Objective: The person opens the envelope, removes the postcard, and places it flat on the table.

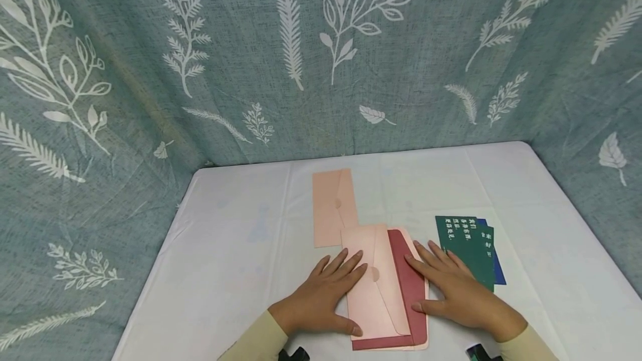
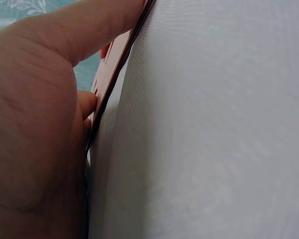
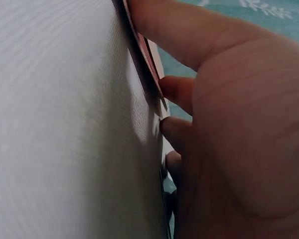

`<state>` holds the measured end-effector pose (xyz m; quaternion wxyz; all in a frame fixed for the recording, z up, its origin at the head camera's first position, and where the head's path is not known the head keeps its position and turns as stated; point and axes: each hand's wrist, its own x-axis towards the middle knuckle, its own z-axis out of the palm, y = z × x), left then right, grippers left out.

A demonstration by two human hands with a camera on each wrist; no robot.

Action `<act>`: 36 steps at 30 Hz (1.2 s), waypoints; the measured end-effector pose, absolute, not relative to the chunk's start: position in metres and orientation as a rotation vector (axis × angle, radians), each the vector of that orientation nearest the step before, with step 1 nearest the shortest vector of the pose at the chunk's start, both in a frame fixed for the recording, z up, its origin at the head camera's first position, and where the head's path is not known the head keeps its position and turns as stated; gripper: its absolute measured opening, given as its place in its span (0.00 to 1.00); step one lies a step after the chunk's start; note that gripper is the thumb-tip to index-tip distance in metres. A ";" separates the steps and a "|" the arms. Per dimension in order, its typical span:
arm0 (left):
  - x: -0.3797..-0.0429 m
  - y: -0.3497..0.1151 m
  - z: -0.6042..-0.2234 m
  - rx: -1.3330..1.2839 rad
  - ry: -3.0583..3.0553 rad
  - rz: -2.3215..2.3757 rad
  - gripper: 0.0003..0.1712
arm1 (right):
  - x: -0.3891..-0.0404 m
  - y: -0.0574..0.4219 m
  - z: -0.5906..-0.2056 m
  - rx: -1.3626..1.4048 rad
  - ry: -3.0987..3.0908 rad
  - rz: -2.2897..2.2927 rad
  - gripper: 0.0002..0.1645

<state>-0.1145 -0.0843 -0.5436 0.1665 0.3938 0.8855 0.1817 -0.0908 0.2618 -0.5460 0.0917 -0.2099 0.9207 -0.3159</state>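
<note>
A pale pink envelope (image 1: 378, 299) with a round flap seal lies on top of a dark red envelope (image 1: 413, 294). Another pink edge shows beneath them at the right. My left hand (image 1: 321, 299) rests on the pink envelope's left side, fingers spread, thumb near its lower corner. At the stack's right edge, my right hand (image 1: 458, 294) touches the dark red envelope with thumb and fingertips. That hand partly covers dark green cards (image 1: 463, 244) with white writing. In the wrist views, the left thumb (image 2: 94, 25) and right thumb (image 3: 174, 25) press along the stack's edges.
A separate peach envelope (image 1: 331, 210) lies behind the stack, its near corner close to the top pink envelope. A blue card (image 1: 499, 272) sticks out from under the green ones. The white-covered table (image 1: 225, 272) meets a leaf-patterned curtain (image 1: 225, 60) at the back and sides.
</note>
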 end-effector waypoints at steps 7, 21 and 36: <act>-0.113 -0.083 -0.541 1.108 2.525 0.505 0.68 | -0.090 0.261 -0.542 -0.600 2.788 -0.930 0.53; -0.112 -0.082 -0.541 1.116 2.537 0.465 0.68 | -0.089 0.239 -0.532 -0.707 2.857 -0.974 0.52; -0.113 -0.084 -0.541 1.131 2.535 0.468 0.68 | -0.078 0.199 -0.534 -0.806 2.744 -0.849 0.57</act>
